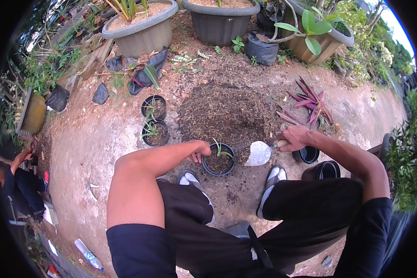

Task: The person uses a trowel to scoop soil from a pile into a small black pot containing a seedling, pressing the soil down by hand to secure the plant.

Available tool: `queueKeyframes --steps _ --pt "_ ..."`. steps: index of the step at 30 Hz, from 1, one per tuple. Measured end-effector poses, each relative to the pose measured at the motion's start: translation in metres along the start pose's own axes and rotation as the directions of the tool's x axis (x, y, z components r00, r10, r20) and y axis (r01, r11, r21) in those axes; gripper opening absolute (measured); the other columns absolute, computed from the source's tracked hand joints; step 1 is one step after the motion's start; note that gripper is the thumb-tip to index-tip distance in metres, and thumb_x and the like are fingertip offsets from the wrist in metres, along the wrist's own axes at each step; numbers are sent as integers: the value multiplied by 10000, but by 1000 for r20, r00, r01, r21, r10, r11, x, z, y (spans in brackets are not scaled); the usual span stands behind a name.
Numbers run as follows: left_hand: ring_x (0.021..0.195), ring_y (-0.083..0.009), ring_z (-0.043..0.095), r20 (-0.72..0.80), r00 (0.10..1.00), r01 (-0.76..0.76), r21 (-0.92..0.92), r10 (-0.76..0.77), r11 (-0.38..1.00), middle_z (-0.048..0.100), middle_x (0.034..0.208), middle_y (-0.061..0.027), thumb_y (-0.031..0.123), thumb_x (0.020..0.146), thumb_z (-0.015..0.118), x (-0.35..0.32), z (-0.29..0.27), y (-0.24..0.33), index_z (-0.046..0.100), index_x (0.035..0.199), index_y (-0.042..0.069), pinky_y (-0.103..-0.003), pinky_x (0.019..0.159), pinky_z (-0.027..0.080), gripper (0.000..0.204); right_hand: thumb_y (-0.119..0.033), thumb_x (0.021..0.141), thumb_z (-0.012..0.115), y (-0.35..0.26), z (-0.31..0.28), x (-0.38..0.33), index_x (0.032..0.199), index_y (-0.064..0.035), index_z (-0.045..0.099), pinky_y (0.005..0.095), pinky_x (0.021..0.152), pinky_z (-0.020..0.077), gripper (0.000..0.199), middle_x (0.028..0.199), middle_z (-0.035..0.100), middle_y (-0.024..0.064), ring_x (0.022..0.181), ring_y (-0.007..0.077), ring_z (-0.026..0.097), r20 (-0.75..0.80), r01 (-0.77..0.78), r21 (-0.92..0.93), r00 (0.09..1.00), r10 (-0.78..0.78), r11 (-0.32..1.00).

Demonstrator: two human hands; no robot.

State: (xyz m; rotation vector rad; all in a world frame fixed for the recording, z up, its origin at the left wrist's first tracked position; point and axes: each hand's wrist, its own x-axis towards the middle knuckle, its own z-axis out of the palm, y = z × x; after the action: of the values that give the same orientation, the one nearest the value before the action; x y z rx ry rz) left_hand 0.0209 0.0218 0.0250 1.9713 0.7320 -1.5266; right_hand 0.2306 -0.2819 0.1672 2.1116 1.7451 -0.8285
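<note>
Your right hand [293,138] is clamped on the handle of a hand trowel [258,154], whose long axis runs leftward and slightly toward you. Your left hand [200,151] touches the left rim of a round black plant pot [219,174]; you cannot tell from this view whether its fingers pinch it. The pot, holding a small green seedling [221,151], lies left of the blade, just beside but apart, with no object in the gap. Your left hand is the nearer to it. Your sandalled feet flank the pot on the near side. The dark soil heap [227,111] spreads just beyond. Farther out, two potted seedlings [149,131] stand left and a purple-leaved plant [314,105] lies right.
</note>
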Motion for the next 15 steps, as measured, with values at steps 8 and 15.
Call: queueKeyframes --steps 8,15 --pt "855 -205 681 -87 990 -105 36 108 994 716 1068 -77 209 946 407 -30 -2 -6 568 1245 94 -489 724 587 358 -546 892 553 -47 6 27 996 -9 663 523 811 536 559 829 677 267 855 454 665 7 4 -20 1000 -3 1000" --pt "762 -186 687 -187 956 -239 -56 225 970 738 983 -75 227 951 457 -11 10 -35 631 1127 67 -459 660 570 295 -592 916 529 -67 5 52 1054 -13 640 516 779 549 606 886 669 274 879 445 676 -39 13 -78 999 -16 997"
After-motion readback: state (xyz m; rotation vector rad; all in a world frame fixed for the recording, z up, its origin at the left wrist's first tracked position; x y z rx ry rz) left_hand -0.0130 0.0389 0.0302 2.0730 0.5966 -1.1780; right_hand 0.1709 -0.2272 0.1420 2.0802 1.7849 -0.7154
